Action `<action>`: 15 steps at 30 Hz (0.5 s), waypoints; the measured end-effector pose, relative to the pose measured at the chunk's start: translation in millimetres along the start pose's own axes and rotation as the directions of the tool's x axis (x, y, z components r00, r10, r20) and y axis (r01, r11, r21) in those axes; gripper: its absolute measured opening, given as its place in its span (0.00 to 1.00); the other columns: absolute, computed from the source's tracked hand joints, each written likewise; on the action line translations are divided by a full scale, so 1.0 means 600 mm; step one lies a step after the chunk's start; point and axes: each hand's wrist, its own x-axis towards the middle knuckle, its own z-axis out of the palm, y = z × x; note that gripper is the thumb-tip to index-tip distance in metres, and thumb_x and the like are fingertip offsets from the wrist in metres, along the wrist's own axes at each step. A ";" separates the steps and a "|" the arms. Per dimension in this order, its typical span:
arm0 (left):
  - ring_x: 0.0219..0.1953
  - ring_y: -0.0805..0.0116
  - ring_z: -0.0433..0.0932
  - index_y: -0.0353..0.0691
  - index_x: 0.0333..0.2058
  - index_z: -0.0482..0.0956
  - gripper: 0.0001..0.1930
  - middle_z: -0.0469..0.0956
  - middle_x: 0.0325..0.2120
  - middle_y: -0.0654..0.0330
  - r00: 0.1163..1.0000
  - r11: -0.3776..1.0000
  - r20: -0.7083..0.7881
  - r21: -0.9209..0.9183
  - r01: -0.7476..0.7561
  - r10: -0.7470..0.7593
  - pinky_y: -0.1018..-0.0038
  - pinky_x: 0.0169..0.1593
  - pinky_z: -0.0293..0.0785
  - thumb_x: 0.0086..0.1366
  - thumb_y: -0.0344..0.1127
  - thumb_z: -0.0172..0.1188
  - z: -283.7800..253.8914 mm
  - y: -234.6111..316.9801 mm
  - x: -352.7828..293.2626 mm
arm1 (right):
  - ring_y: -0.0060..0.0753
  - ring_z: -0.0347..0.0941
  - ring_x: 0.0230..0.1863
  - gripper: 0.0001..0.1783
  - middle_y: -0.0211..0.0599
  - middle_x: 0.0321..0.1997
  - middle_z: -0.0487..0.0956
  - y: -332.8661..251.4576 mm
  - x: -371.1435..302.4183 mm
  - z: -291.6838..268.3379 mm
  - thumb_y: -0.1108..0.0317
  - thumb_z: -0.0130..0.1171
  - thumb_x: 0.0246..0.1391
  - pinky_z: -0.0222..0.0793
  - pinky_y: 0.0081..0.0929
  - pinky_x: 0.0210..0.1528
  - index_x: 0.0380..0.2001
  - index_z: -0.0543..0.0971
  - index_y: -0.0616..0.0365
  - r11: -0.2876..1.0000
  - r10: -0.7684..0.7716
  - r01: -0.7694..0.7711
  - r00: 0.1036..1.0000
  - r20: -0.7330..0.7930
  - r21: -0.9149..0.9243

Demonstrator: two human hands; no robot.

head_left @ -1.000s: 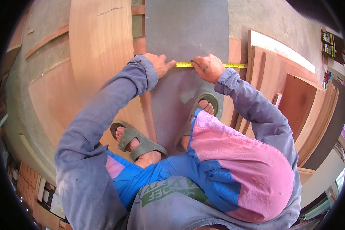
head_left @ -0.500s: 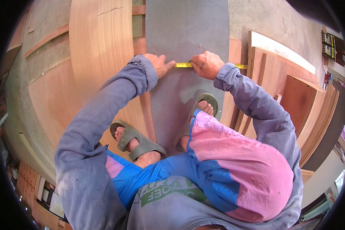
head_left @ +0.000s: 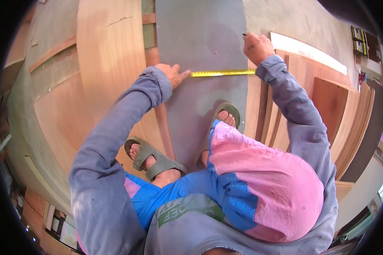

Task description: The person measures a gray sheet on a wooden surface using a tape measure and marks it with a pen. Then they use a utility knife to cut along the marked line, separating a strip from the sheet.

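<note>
A yellow tape measure blade lies straight across a long grey board. At the blade's left end is my left hand, its fingers closed on the blade's tip near the board's left edge. My right hand is in a fist beyond the board's right edge, above the blade. A small dark pencil-like tip pokes out of that fist; the rest of it is hidden. The blade's right end passes out of sight beneath my right wrist. My sandalled right foot rests on the grey board.
A light wooden plank lies left of the grey board. Stacked wooden panels and a white strip lie to the right, with a reddish-brown wooden piece among them. Thin battens lie on the floor at far left.
My right hand has moved off the blade, right and away from me, uncovering more of the tape across the board. My left hand stays at the blade's left end.
</note>
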 end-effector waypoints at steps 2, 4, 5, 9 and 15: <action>0.34 0.52 0.83 0.61 0.69 0.58 0.31 0.73 0.46 0.51 0.996 1.000 -0.092 0.011 -0.023 0.023 0.61 0.33 0.80 0.68 0.32 0.49 0.003 -0.004 -0.002 | 0.50 0.81 0.27 0.14 0.52 0.23 0.81 0.028 -0.046 -0.003 0.64 0.54 0.60 0.77 0.44 0.31 0.25 0.79 0.62 0.986 0.007 -0.004 1.000 -0.014 0.167; 0.33 0.53 0.83 0.61 0.68 0.59 0.31 0.74 0.43 0.52 0.995 1.000 -0.101 0.008 -0.019 0.020 0.61 0.33 0.80 0.67 0.30 0.50 0.007 -0.006 -0.002 | 0.42 0.80 0.24 0.15 0.48 0.23 0.82 0.024 -0.123 -0.002 0.63 0.56 0.61 0.76 0.37 0.27 0.25 0.79 0.63 0.732 0.255 -0.335 0.942 0.218 0.593; 0.32 0.53 0.83 0.60 0.67 0.60 0.31 0.75 0.42 0.52 0.992 1.000 -0.127 0.006 -0.018 0.018 0.62 0.32 0.80 0.67 0.30 0.50 0.009 -0.008 -0.003 | 0.32 0.79 0.21 0.15 0.43 0.22 0.82 0.010 -0.168 0.000 0.62 0.57 0.62 0.75 0.32 0.24 0.25 0.79 0.62 0.402 0.298 -0.488 0.870 0.394 0.774; 0.29 0.54 0.82 0.55 0.67 0.60 0.32 0.76 0.40 0.54 0.971 0.998 -0.230 0.023 -0.065 0.069 0.61 0.30 0.78 0.65 0.27 0.51 0.011 -0.014 -0.019 | 0.24 0.74 0.19 0.12 0.36 0.26 0.80 -0.054 -0.316 0.013 0.62 0.56 0.65 0.72 0.25 0.21 0.34 0.77 0.61 -0.244 0.268 -0.553 0.751 0.603 0.797; 0.30 0.53 0.81 0.44 0.59 0.65 0.27 0.77 0.29 0.57 0.952 0.998 -0.298 0.030 -0.059 0.065 0.59 0.31 0.76 0.60 0.26 0.56 0.014 -0.010 -0.096 | 0.27 0.75 0.24 0.13 0.39 0.30 0.79 -0.030 -0.404 -0.007 0.60 0.53 0.68 0.75 0.29 0.25 0.42 0.74 0.61 -0.599 0.451 -0.229 0.696 0.559 0.768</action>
